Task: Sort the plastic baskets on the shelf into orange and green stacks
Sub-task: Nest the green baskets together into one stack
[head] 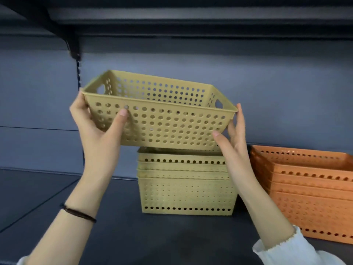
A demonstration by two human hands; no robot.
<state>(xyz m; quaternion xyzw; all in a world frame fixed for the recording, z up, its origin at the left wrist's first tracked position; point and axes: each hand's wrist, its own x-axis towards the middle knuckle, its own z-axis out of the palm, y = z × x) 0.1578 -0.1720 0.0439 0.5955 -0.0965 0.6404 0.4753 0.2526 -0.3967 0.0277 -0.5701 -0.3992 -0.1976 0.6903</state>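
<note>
A yellow-green perforated basket [172, 119] hangs in the air, tilted a little to the right. My left hand [97, 129] grips its left end, thumb on the front wall. My right hand [233, 138] holds its right end, fingers under the rim. Just below it stands a stack of several nested green baskets [186, 188] on the shelf. The held basket's bottom is close over the stack's top rim. A stack of several orange baskets [309, 194] stands to the right, partly cut off by the frame edge.
The dark shelf board [57, 203] stretches left of the green stack. A dark upper shelf [172, 14] with a bracket [73, 47] hangs overhead. Behind is a blue-grey back panel [267, 88].
</note>
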